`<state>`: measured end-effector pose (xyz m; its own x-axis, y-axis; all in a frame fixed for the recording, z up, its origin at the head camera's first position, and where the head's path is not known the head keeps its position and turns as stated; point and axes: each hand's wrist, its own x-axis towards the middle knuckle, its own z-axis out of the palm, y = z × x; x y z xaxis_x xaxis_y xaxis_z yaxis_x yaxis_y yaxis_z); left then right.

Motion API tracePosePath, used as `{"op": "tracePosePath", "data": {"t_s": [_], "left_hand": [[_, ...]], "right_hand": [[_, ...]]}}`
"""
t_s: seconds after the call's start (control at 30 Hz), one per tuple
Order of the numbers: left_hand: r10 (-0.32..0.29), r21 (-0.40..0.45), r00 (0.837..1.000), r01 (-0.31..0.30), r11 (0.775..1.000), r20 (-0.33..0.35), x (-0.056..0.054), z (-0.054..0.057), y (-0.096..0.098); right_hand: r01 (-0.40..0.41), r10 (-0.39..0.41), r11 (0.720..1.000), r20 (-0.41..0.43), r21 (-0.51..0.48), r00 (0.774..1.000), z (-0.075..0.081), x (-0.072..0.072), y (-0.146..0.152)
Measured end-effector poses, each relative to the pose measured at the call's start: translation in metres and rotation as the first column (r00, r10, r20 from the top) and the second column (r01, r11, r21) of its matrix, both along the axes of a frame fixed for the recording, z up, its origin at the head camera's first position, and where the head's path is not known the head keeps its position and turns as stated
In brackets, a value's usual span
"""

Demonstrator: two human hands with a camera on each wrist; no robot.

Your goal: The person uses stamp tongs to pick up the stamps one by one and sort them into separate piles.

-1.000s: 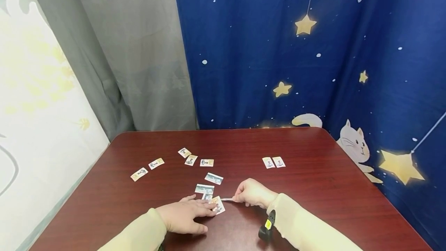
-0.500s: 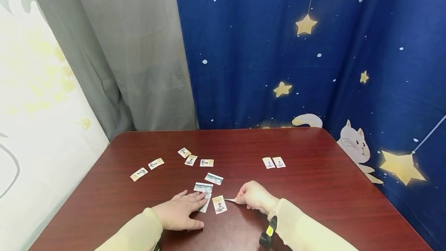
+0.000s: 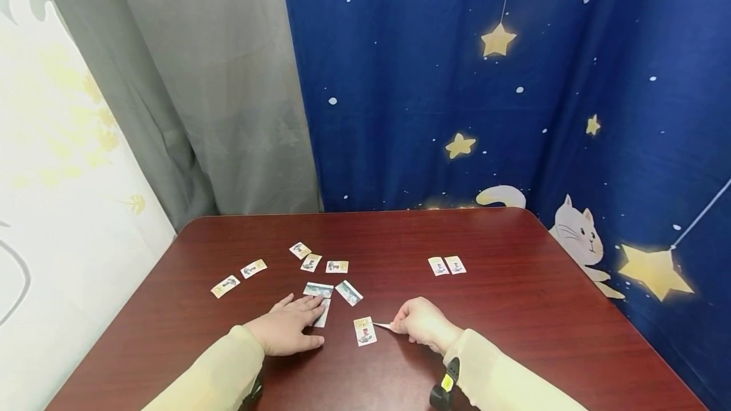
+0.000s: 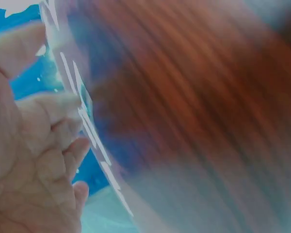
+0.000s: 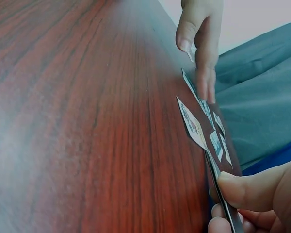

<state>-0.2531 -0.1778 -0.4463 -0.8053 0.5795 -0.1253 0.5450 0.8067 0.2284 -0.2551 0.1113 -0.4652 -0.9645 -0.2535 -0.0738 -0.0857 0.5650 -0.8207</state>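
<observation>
My left hand (image 3: 288,324) lies with its fingers spread, fingertips on a blue-grey card (image 3: 323,314). Touching that card's far end is another blue-grey card (image 3: 318,289), and a third blue-grey card (image 3: 349,293) lies slanted to the right. My right hand (image 3: 421,323) pinches a thin card (image 5: 215,167) between thumb and fingers, seen edge-on; whether it is one card or several I cannot tell. By its tip a yellow-and-white picture card (image 3: 365,331) lies face up. The left wrist view shows the left palm (image 4: 34,160) from below, with cards edge-on beyond the fingertips.
Farther back on the dark red table (image 3: 388,233) lie several picture cards (image 3: 337,266). Two of them (image 3: 254,268) are at the left, and a pair of cards (image 3: 447,266) sits side by side at the right. Curtains (image 3: 411,81) hang behind the table's far edge.
My left hand has left the yellow picture card and slid left and away with the blue-grey cards, one of which has turned. The right hand has shifted slightly right, still pinching the thin card.
</observation>
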Motion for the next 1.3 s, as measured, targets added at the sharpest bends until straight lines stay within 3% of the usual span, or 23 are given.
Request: {"op": "tracePosePath", "data": {"t_s": [0.23, 0.4, 1.03, 1.3], "left_hand": [[-0.169, -0.033, 0.986, 0.169, 0.985, -0.013, 0.022, 0.005, 0.037], [-0.178, -0.107, 0.984, 0.174, 0.979, -0.026, 0.031, 0.006, 0.051], [-0.200, -0.062, 0.976, 0.205, 0.977, 0.081, 0.020, 0.003, 0.042], [-0.213, -0.073, 0.974, 0.219, 0.973, 0.078, 0.019, 0.004, 0.042]], "right_hand": [[0.005, -0.005, 1.000, -0.011, 0.012, 1.000, -0.001, 0.000, 0.001], [0.004, -0.004, 1.000, 0.005, -0.020, 1.000, -0.003, -0.001, 0.000], [-0.028, 0.035, 0.998, 0.110, -0.060, 0.993, 0.002, -0.007, 0.005], [-0.018, 0.026, 0.997, 0.103, -0.077, 0.994, 0.001, -0.006, 0.004]]}}
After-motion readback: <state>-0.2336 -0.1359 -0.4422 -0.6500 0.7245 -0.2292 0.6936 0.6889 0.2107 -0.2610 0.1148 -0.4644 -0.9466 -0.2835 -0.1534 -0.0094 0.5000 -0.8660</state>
